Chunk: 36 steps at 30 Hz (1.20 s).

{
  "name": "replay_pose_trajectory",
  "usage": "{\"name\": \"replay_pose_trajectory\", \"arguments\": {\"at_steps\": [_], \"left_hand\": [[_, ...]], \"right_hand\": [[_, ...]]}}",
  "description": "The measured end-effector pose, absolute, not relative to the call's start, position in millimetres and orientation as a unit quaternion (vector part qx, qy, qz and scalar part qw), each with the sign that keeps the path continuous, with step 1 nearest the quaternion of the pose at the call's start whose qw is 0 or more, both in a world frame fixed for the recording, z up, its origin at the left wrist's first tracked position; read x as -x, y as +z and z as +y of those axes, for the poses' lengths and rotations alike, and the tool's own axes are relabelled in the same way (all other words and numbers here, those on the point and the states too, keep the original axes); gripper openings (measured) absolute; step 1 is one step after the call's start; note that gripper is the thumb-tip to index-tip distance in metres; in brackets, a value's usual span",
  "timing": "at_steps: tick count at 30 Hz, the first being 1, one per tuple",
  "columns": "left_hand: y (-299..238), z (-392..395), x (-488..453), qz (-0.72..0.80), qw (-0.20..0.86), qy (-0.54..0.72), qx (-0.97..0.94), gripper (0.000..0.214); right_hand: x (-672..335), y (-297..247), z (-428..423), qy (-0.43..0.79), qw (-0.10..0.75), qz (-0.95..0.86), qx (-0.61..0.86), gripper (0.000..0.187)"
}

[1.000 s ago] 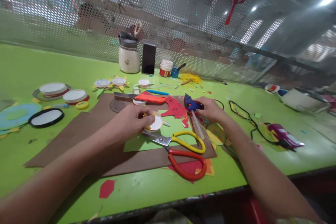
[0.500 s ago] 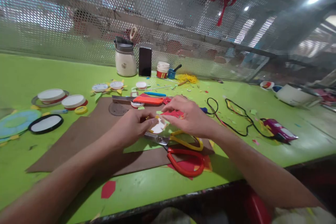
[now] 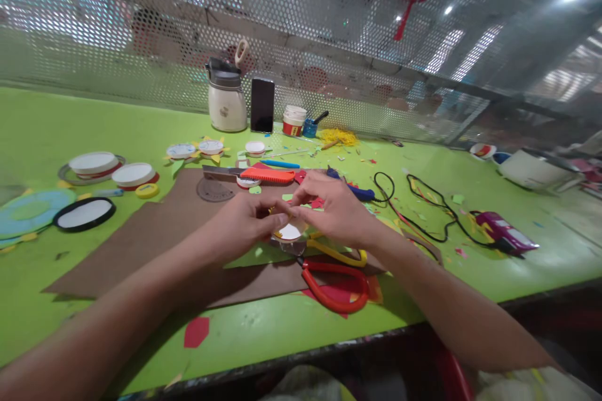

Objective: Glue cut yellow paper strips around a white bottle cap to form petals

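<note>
Between my two hands is a small round white lid [image 3: 290, 232] with bits of yellow at its rim. My left hand [image 3: 242, 225] has its thumb and fingers closed on the lid's left edge. My right hand [image 3: 327, 207] pinches at the upper right of the lid, its fingertips close to the left thumb; what lies in that pinch is too small to make out. Just below the lid are scissors [image 3: 336, 285] with one red and one yellow handle, resting on brown card [image 3: 155, 232]. An orange-handled knife [image 3: 268, 174] lies beyond my fingers.
White lids [image 3: 134, 174], some with yellow paper petals, stand at the left. At the back are a white jug [image 3: 227, 103], a phone [image 3: 262, 105] and a paint pot [image 3: 294, 120]. A blue-handled tool [image 3: 360, 192] trails a black cord to a purple pack [image 3: 503, 232].
My right hand has come in closer to the left, and its fingertips now meet near the lid's upper edge. The view has shifted slightly.
</note>
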<state>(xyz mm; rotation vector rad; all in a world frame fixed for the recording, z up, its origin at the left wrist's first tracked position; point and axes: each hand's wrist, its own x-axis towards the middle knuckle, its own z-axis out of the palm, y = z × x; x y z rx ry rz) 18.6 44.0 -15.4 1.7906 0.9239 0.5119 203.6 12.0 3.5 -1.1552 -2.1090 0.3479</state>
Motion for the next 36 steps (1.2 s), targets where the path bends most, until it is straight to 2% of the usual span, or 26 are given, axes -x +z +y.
{"name": "replay_pose_trajectory", "arguments": {"at_steps": [4,8,13,16,19,22,36], "left_hand": [[-15.7,44.9,-18.5,0.383,0.536,0.201,-0.725,0.022],[-17.3,44.9,-21.5,0.393,0.547,0.236,-0.701,0.018],[-20.4,44.5,-24.6,0.423,0.550,0.250,-0.675,0.043],[-20.0,42.3,-25.9,0.448,0.519,0.207,-0.698,0.049],[-19.0,39.8,-27.7,0.461,0.491,0.173,-0.718,0.038],[-20.1,39.5,-29.0,0.454,0.483,0.172,-0.729,0.029],[-24.7,44.2,-27.6,0.471,0.412,0.165,-0.762,0.029]], "right_hand": [[-209.0,10.1,11.1,0.161,0.347,-0.800,0.462,0.012],[-217.2,13.6,10.7,0.240,0.366,-0.766,0.471,0.009],[-223.2,6.4,12.2,0.323,0.356,-0.729,0.487,0.012],[-221.4,-3.7,12.6,0.307,0.336,-0.736,0.501,0.009],[-218.2,-13.2,13.2,0.283,0.330,-0.746,0.504,0.009],[-215.7,-17.5,14.3,0.278,0.339,-0.749,0.497,0.008],[-211.5,-25.9,14.2,0.186,0.341,-0.783,0.487,0.005]]}}
